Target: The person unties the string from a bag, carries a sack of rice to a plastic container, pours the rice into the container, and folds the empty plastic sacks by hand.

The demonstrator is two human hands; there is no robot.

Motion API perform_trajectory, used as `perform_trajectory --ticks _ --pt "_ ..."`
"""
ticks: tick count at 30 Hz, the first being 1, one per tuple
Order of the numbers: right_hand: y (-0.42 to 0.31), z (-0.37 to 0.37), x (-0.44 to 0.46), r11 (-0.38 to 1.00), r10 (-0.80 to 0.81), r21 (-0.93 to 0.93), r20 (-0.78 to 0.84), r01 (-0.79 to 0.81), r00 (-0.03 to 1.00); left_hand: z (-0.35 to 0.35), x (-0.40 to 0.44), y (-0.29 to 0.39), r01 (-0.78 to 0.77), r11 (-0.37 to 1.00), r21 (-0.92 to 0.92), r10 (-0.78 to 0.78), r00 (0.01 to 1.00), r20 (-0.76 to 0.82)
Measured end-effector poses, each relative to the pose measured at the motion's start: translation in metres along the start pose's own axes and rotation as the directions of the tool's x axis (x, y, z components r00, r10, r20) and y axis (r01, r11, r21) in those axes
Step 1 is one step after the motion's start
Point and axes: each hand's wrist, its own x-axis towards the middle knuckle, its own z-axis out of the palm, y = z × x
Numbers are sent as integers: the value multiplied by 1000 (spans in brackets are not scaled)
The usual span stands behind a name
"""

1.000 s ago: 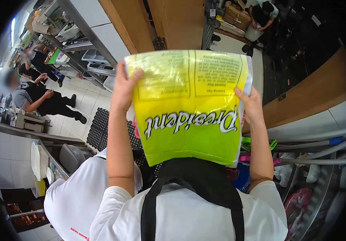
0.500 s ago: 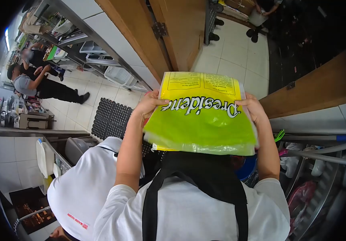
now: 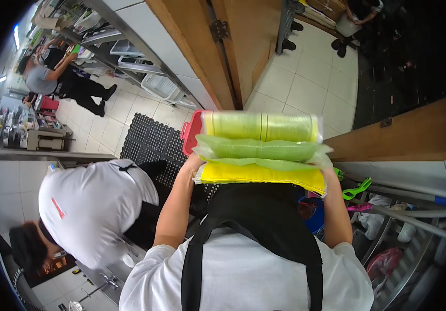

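A yellow and green plastic sack [image 3: 259, 151] is held up before my chest, folded into several bulging layers, its printed face now turned out of sight. My left hand [image 3: 193, 165] grips the sack's left side, with most of the fingers hidden under the plastic. At the opposite side my right hand [image 3: 326, 167] holds the sack, largely covered by it. Just past the sack's left end shows a red plastic container [image 3: 194, 130].
A co-worker in a white shirt [image 3: 93, 207] bends over at my left. Black perforated matting [image 3: 145, 142] covers the floor ahead. Wooden door frames [image 3: 212, 46] stand in front. Metal racks [image 3: 388, 207] with a green plastic tool [image 3: 356, 189] are at right. Other people stand farther off.
The sack has tipped and folded, so its lettered face no longer shows. The red container has come into view. The co-worker at left has bent lower.
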Motion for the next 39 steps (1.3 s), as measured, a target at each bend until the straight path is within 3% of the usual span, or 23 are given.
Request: perform_trajectory --ticks 1,2,3,5,7,9,11,15,18,19,21,23,25,27,28,29,31,32,34,35,36,38,39 --pt "15 -21 5 1000 11 -9 8 -11 1000 -17 3 -10 32 996 -78 -36 998 -49" --pt "29 -36 3 998 55 -10 -18 -56 998 -36 -6 -18 39 968 249 -21 997 -75" --pt "30 -29 -7 997 78 -7 -10 -78 997 -83 10 -28 -12 995 99 -5 985 172" --pt "25 -2 -35 994 111 -1 36 -111 993 -61 -12 -18 67 997 25 -67 998 1" --pt "15 -55 -2 943 320 -163 219 -289 922 -47 -20 1 35 992 121 -44 997 70" --pt "-49 7 0 878 235 -479 439 4 867 -27 -20 24 -22 969 245 -25 982 188" --pt "-100 103 3 866 470 -429 523 -256 711 -12 -12 49 -56 924 378 -84 936 343" --pt "-113 251 -25 442 621 -884 427 156 657 26 -13 69 -147 861 487 -99 891 444" --pt "-50 276 -58 330 635 -763 615 555 467 16 -27 72 -208 803 559 -84 889 450" --pt "-36 282 -78 267 642 -686 651 677 407 -5 -33 66 -228 857 463 -54 852 520" --pt "-9 269 -95 236 538 -573 750 785 385 -31 -62 40 -180 984 2 142 784 604" --pt "0 264 -104 240 499 -592 755 769 425 -40 -89 4 -169 924 -343 332 800 499" --pt "9 259 -99 282 496 -597 761 751 419 -21 -109 -24 -306 952 19 285 908 308" --pt "9 263 -98 276 540 -606 740 746 402 -1 -91 -49 1 983 182 -61 944 324" --pt "10 264 -93 280 537 -560 765 780 356 13 -83 -54 -19 983 185 -43 944 327" --pt "3 272 -92 268 542 -546 766 794 344 27 -77 -57 -86 995 -60 104 877 469" --pt "-18 293 -100 175 542 -592 725 787 425 39 -51 -54 -137 942 -307 296 772 562" --pt "-34 303 -97 171 473 -566 765 807 437 34 -26 -48 -151 907 -392 388 658 645" --pt "-69 324 -105 127 285 -637 757 760 587 55 -20 -10 -501 841 -203 539 750 384" --pt "-82 327 -102 87 232 -676 728 732 645 86 -42 25 -646 737 198 660 752 -2" --pt "-86 324 -94 79 240 -665 736 743 633 100 -54 51 -660 725 196 674 739 -7" --pt "-85 316 -71 254 -32 -772 595 582 803 115 -70 95 -635 696 333 641 760 109" --pt "-88 316 -61 250 -31 -768 602 589 798 121 -77 111 -642 690 334 649 753 108"
